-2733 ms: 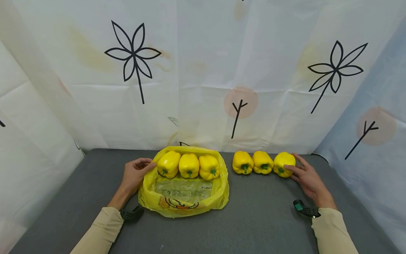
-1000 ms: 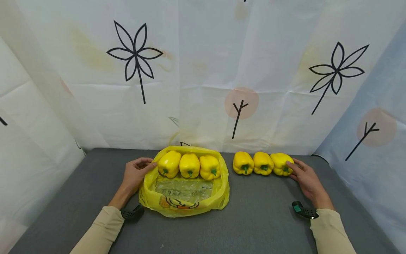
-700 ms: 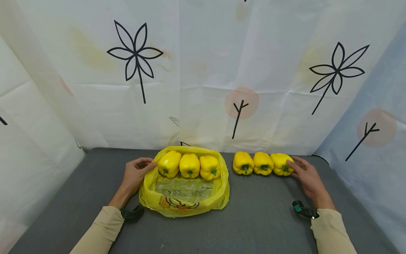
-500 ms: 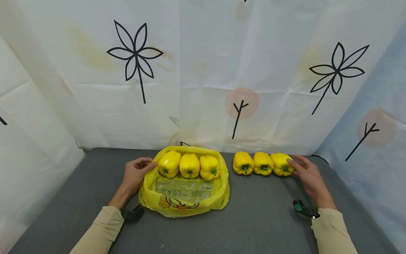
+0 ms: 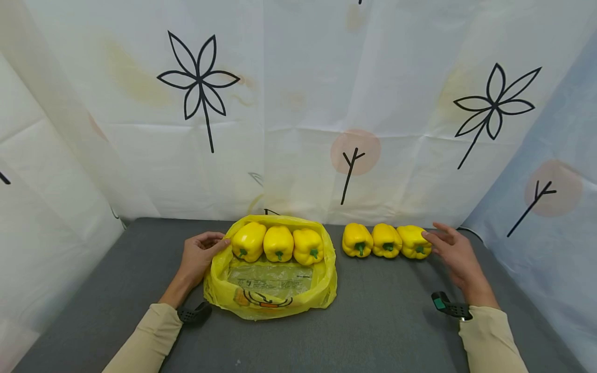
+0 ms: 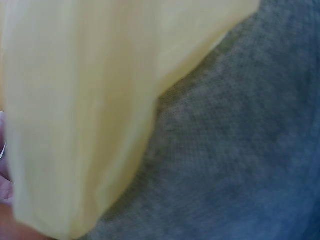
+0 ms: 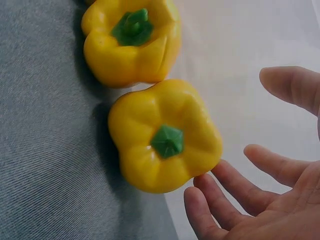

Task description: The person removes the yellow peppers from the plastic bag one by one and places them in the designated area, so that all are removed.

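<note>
A yellow plastic bag (image 5: 319, 295) lies with its mouth spread, three yellow bell peppers (image 5: 278, 241) in a row along its far side. My left hand (image 5: 198, 256) pinches the bag's left rim between thumb and fingers; in the left wrist view the bag's hanging side (image 6: 85, 115) hides most of that hand. My right hand (image 5: 459, 259) is spread at the right end of another row, beside the last yellow bell pepper (image 5: 412, 239). In the right wrist view its fingers are extended, fingertips right at that pepper's edge, nothing grasped.
Two more yellow bell peppers (image 5: 357, 238) stand left of the last one, between it and the bag. Everything lies on a grey table (image 5: 373, 326). A white cloth backdrop (image 5: 298, 103) with plant drawings rises behind the table's far edge, with side cloths left and right.
The rightmost pepper was held and tilted, then set down against its neighbour. My right hand has released it, drawn slightly right and spread. My left hand and the bag have stayed put.
</note>
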A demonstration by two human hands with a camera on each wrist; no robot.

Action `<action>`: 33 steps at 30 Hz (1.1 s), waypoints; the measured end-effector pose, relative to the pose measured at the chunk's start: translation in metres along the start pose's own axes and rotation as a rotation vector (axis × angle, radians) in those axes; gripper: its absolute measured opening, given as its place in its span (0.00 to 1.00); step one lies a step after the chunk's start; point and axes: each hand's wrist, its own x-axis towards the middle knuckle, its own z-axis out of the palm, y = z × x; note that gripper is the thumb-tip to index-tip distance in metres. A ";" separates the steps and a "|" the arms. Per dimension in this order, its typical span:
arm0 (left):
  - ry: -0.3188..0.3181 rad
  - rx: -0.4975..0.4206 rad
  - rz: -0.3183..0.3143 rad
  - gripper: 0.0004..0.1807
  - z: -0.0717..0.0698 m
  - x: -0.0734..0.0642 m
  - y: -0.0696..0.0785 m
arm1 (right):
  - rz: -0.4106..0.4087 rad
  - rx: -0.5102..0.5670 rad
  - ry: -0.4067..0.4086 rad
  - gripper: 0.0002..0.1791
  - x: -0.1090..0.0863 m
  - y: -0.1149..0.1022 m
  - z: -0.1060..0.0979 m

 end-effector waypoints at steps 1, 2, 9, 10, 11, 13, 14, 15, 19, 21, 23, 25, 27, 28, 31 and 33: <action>0.001 -0.001 -0.002 0.19 0.000 0.000 0.000 | -0.011 0.000 -0.011 0.47 -0.001 -0.002 -0.001; 0.001 -0.003 -0.004 0.19 0.000 0.000 0.000 | -0.013 -0.001 -0.013 0.46 -0.002 -0.003 -0.001; 0.000 -0.023 0.002 0.19 -0.001 0.000 -0.001 | -0.015 -0.022 0.007 0.45 -0.005 -0.012 0.000; 0.000 -0.025 0.003 0.19 -0.001 0.000 -0.002 | -0.015 -0.023 0.011 0.45 -0.005 -0.012 0.000; -0.001 -0.026 0.004 0.18 -0.001 0.000 -0.002 | -0.016 -0.026 0.016 0.44 -0.005 -0.012 0.000; -0.002 -0.029 0.006 0.18 -0.001 0.000 -0.002 | -0.020 -0.028 0.023 0.44 -0.006 -0.014 0.000; -0.002 -0.031 0.005 0.18 -0.001 0.000 -0.002 | -0.023 -0.029 0.026 0.44 -0.006 -0.015 0.001; -0.002 -0.033 0.005 0.18 -0.001 0.000 -0.002 | -0.025 -0.029 0.027 0.45 -0.006 -0.015 0.001; 0.000 -0.039 0.002 0.18 -0.001 0.000 -0.002 | -0.031 -0.027 0.028 0.44 -0.007 -0.018 0.000; 0.000 -0.039 0.002 0.18 -0.001 0.000 -0.001 | -0.036 -0.024 0.026 0.44 -0.008 -0.020 0.000; 0.000 -0.039 0.002 0.18 -0.001 0.000 -0.001 | -0.046 -0.025 0.030 0.43 -0.009 -0.022 0.001; -0.002 -0.038 0.005 0.18 -0.001 -0.001 -0.001 | -0.059 -0.029 0.033 0.43 -0.010 -0.026 0.002; -0.004 -0.038 0.006 0.18 -0.001 -0.001 -0.001 | -0.069 -0.033 0.034 0.42 -0.013 -0.030 0.004; -0.003 -0.036 0.005 0.18 -0.001 -0.001 -0.001 | -0.073 -0.036 0.037 0.42 -0.014 -0.032 0.005; -0.002 -0.026 0.007 0.18 -0.001 -0.001 -0.002 | -0.088 -0.042 0.033 0.42 -0.018 -0.035 0.007; 0.003 -0.016 0.007 0.18 0.000 -0.001 -0.001 | -0.101 -0.044 0.029 0.43 -0.019 -0.037 0.008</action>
